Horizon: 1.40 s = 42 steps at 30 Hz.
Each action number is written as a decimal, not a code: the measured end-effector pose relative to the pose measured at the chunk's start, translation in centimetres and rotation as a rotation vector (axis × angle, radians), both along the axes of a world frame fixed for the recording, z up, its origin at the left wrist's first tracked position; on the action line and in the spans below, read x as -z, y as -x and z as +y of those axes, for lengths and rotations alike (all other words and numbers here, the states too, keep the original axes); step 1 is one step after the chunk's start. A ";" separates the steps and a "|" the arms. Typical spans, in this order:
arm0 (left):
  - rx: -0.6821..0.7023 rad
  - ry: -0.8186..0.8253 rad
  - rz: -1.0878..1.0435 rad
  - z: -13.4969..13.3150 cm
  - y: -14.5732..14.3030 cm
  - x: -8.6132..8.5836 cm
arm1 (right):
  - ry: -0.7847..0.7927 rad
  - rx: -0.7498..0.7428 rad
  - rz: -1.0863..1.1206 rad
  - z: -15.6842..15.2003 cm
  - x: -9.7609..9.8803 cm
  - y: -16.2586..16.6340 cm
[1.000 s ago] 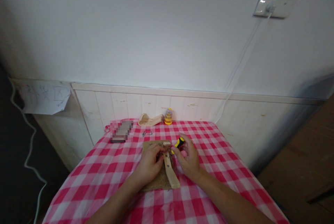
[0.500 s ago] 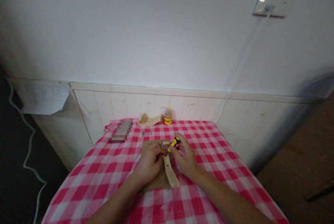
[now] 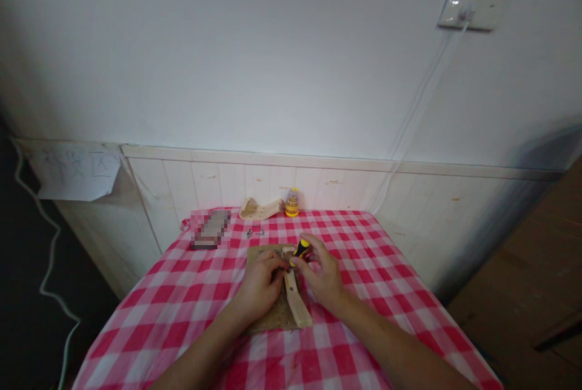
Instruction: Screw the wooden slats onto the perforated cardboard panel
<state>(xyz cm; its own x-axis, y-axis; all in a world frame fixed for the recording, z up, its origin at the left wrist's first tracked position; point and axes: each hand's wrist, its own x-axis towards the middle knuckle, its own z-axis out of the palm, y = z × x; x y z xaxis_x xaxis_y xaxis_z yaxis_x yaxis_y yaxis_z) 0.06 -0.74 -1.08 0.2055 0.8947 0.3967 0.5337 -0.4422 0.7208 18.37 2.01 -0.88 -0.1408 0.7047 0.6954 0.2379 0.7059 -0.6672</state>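
Note:
My right hand [image 3: 321,275] is closed round a small yellow-and-black screwdriver [image 3: 299,249], tilted with its tip down at the top of a pale wooden strip [image 3: 295,299]. The strip lies on a brown cork board [image 3: 273,311] on the red-and-white checked tablecloth. My left hand [image 3: 259,281] rests on the board with its fingertips pinched at the strip's upper end, right beside the screwdriver tip. What the fingers pinch is too small to make out.
At the table's far edge lie a curved wooden piece [image 3: 260,208], a yellow screwdriver-bit holder [image 3: 291,203], some small metal parts [image 3: 255,231] and a blurred dark object [image 3: 210,229]. A white panelled wall stands close behind. A wall socket [image 3: 470,8] has a cable hanging down.
My right hand has brought the screwdriver left and down towards the top of the wooden strip. My left hand has stayed in place.

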 end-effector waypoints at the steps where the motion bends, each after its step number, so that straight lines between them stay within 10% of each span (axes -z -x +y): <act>1: 0.002 -0.001 -0.001 0.0 0.0 0.0 | -0.003 0.010 0.004 0.0 0.0 0.0; 42: -0.018 0.050 0.043 -0.4 -0.2 -1.0 | -0.035 -0.238 -0.003 -2.1 -1.2 -0.6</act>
<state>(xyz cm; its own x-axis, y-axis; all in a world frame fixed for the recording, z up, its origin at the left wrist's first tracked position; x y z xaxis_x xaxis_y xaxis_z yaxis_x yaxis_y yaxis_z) 0.30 -1.13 -0.10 0.2053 0.9167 0.3429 0.5722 -0.3967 0.7178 18.99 -0.07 0.28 -0.3022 0.6267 0.7183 0.0643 0.7652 -0.6406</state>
